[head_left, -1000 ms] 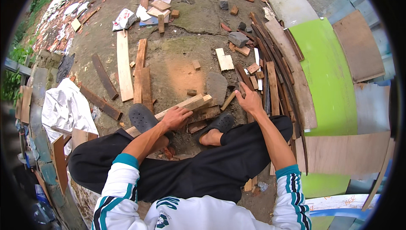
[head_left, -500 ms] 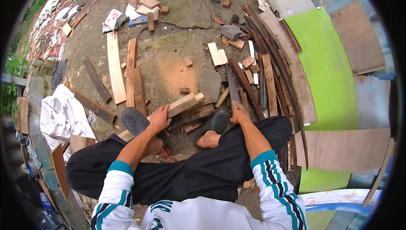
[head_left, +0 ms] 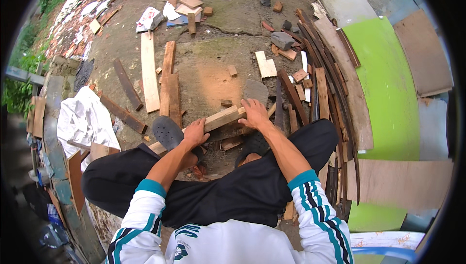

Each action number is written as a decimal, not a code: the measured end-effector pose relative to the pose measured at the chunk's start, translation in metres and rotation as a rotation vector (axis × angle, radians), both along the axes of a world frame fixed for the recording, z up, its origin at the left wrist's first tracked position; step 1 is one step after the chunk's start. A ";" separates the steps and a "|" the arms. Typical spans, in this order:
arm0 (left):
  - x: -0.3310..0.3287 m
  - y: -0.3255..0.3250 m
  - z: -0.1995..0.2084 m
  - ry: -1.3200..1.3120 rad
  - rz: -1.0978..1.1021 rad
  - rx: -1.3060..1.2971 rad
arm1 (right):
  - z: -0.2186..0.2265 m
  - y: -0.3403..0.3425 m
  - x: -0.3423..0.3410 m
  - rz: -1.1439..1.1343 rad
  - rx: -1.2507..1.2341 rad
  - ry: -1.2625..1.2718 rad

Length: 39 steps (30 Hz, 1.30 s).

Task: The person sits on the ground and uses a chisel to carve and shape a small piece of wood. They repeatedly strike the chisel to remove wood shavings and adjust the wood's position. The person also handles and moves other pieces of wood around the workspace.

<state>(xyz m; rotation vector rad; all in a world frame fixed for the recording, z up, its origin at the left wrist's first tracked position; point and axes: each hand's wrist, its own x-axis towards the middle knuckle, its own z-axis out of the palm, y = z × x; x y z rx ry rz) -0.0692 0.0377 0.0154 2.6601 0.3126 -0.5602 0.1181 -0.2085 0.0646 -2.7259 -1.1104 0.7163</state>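
Observation:
I squat on bare ground over a pale wooden block (head_left: 222,117) that lies slanted in front of my feet. My left hand (head_left: 195,133) grips its near, lower end, fingers curled over the wood. My right hand (head_left: 253,113) rests on its far, upper end, fingers spread across the top. My black sandals (head_left: 167,133) stand to either side under the block, and smaller wood scraps (head_left: 232,142) lie beneath it.
Long planks (head_left: 149,72) lie to the left on the ground. Dark curved strips (head_left: 323,84) and a green board (head_left: 386,84) line the right. A white sheet (head_left: 85,118) is crumpled at left. Wood offcuts and stones (head_left: 281,40) scatter the far ground.
My right hand has come back from the strips at right and landed on the block's far end. My left hand has stayed on the near end.

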 end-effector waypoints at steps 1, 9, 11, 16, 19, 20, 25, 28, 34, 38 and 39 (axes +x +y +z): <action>-0.001 0.000 0.003 0.005 0.003 -0.005 | 0.004 0.009 -0.001 0.104 -0.028 -0.053; -0.044 -0.004 0.036 -0.021 0.006 0.136 | -0.013 0.064 0.010 0.040 -0.430 0.224; -0.053 -0.011 0.037 0.028 -0.005 0.207 | -0.014 0.074 0.010 -0.027 -0.444 0.252; -0.039 -0.046 0.045 0.247 0.210 0.286 | -0.023 0.099 0.025 -0.195 -0.557 0.266; -0.060 -0.047 0.035 0.258 0.388 0.196 | -0.010 0.116 0.011 -0.069 -0.661 0.247; -0.062 -0.047 0.033 0.253 0.429 0.156 | -0.008 0.118 0.009 -0.056 -0.672 0.247; -0.082 -0.035 0.037 0.271 0.536 0.101 | 0.000 0.113 -0.001 -0.111 -0.605 0.229; -0.089 -0.025 0.040 0.269 0.642 0.009 | 0.001 0.105 0.003 -0.156 -0.548 0.238; -0.130 0.010 -0.006 0.131 1.093 -0.274 | 0.015 0.099 -0.001 -0.199 -0.464 0.232; -0.160 0.046 -0.045 0.005 1.516 -0.662 | 0.008 0.095 -0.010 -0.214 -0.269 0.173; -0.142 0.037 -0.039 -0.038 1.588 -0.824 | -0.002 0.078 -0.004 -0.242 -0.247 0.147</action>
